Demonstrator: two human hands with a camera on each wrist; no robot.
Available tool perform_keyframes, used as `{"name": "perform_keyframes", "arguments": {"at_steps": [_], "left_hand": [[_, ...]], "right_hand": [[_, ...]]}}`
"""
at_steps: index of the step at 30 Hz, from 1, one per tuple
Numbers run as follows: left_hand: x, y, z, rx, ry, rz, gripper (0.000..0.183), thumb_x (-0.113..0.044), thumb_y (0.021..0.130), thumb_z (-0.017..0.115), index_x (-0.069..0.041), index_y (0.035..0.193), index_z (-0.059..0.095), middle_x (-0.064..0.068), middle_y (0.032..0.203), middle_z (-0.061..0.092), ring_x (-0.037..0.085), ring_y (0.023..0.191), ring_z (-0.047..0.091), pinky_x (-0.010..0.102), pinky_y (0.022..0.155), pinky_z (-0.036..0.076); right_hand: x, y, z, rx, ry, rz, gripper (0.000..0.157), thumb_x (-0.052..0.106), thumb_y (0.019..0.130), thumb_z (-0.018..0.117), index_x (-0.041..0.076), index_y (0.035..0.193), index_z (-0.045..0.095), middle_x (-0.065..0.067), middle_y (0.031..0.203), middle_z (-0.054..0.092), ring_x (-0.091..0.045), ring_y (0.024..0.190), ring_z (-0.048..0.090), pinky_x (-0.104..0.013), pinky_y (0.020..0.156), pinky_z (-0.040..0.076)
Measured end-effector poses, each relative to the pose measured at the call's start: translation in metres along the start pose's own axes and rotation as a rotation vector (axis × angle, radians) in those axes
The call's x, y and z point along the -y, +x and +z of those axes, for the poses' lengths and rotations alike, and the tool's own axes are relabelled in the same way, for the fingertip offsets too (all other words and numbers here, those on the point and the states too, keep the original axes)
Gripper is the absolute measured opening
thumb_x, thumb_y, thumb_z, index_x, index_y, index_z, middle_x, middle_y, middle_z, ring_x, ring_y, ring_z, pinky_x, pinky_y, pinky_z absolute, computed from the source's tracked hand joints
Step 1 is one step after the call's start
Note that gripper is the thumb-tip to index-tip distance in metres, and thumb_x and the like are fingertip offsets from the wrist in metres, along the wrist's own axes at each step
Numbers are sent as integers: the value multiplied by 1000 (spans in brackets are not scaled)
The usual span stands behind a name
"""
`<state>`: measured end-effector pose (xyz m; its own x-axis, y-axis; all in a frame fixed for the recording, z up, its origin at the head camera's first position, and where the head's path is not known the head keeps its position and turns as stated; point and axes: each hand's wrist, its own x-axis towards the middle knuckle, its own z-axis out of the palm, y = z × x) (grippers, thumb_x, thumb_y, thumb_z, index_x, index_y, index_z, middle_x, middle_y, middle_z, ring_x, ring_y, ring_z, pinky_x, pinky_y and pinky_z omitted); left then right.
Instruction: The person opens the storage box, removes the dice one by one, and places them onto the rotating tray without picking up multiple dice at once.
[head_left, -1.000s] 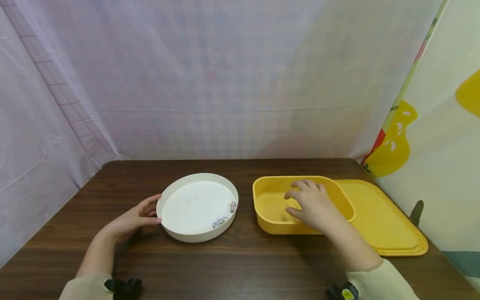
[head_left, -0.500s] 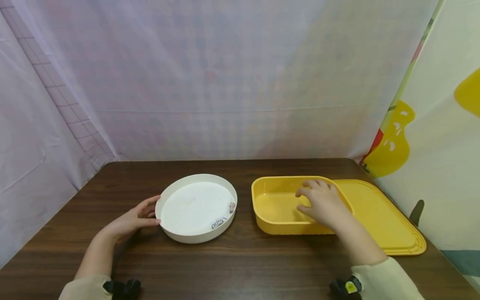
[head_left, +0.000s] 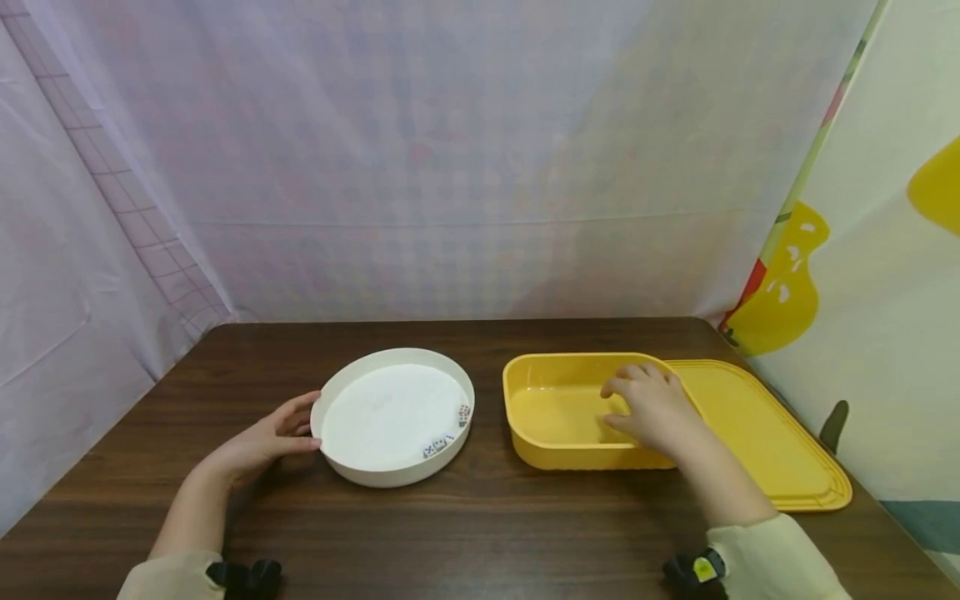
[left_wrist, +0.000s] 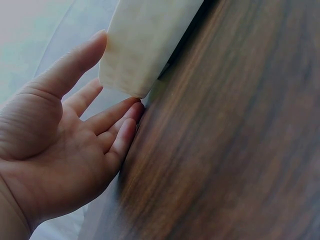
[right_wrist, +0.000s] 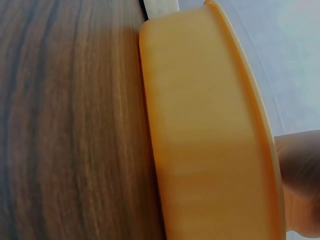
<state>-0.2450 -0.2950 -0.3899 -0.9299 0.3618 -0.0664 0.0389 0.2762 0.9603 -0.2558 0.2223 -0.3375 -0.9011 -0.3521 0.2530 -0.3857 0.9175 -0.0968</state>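
Observation:
A round white tray (head_left: 393,417) stands on the table at centre left, with several small dice (head_left: 438,446) along its right inner edge. My left hand (head_left: 258,443) touches the tray's left outer wall with thumb and fingertips, palm facing it. In the left wrist view the thumb (left_wrist: 75,65) lies near the rim and the fingers reach lower down the wall. My right hand (head_left: 652,408) hovers over the right half of a yellow rectangular container (head_left: 555,454), fingers bent downward and apart from the thumb. Nothing shows between them; part of the hand is hidden behind the container wall in the right wrist view.
A flat yellow lid (head_left: 772,442) lies right of the container, by the table's right edge. A pale curtain (head_left: 450,167) hangs behind the dark wooden table (head_left: 465,542). A patterned cloth (head_left: 885,333) hangs at the right.
My right hand has shifted right and slightly lower over the yellow container. The left hand stays against the white tray, and the dice lie where they were.

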Motion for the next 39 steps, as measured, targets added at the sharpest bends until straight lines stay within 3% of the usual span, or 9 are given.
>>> {"name": "perform_keyframes", "arguments": {"at_steps": [16,39], "left_hand": [[-3,-1,2,-9,5,-23,83,-12,91,65,-4,152,9,31,151,16,46,138,16,62,107,10],[-4,-1,2,-16,3,-42,84,-12,91,65,-5,153,10,31,151,16,45,138,17,63,107,8]], "right_hand": [[-17,3,3,57,-1,41,28,27,83,75,9,104,70,-22,116,58,-49,111,44,-67,83,33],[-26,10,10,152,7,8,20,15,79,77,11,98,71,-20,113,58,-47,109,46,-68,85,33]]}}
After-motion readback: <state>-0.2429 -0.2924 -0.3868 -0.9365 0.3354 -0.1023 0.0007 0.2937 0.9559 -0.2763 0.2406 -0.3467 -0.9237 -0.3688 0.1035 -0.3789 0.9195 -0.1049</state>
